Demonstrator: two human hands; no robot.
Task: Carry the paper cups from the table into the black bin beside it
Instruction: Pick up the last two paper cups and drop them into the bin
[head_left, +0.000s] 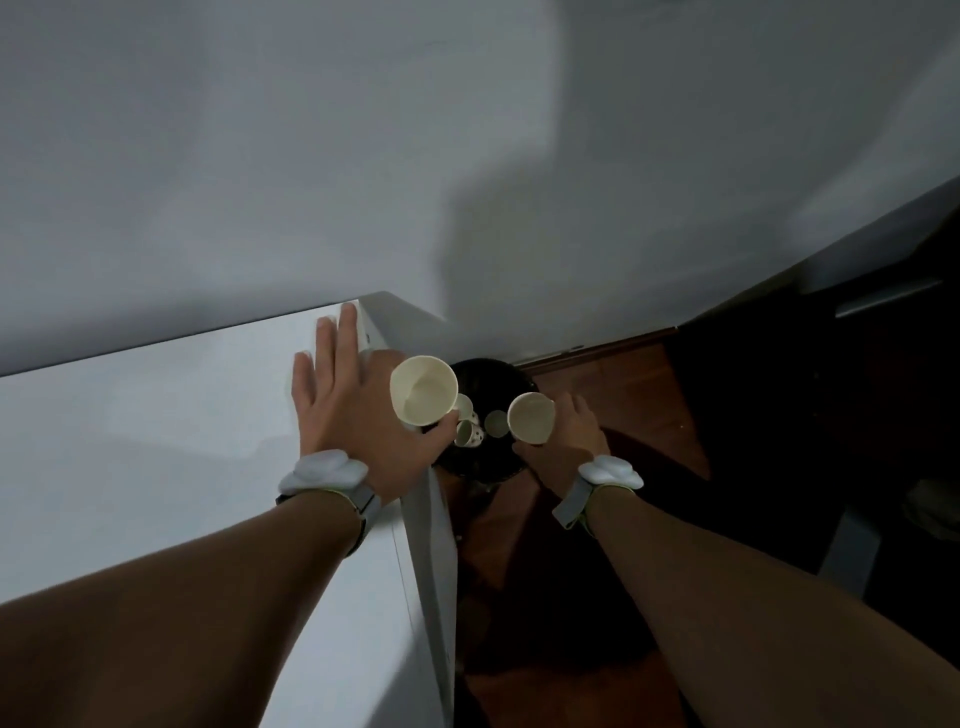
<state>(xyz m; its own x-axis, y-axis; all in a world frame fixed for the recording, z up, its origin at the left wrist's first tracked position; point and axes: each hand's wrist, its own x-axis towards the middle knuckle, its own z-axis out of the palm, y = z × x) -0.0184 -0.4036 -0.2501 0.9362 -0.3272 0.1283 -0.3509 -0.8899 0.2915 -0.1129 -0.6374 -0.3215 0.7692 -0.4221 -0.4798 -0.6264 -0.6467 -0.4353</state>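
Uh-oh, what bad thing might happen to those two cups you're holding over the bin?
The left hand pinches its cup with only thumb and a finger, right at the table edge, so it might slip and miss the black bin. The right hand's cup hangs near the bin's rim; dropped carelessly, it may bounce onto the floor.

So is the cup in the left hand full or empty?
Empty. The cup in the left hand faces the camera mouth-first, and its pale inside and bottom show bare.
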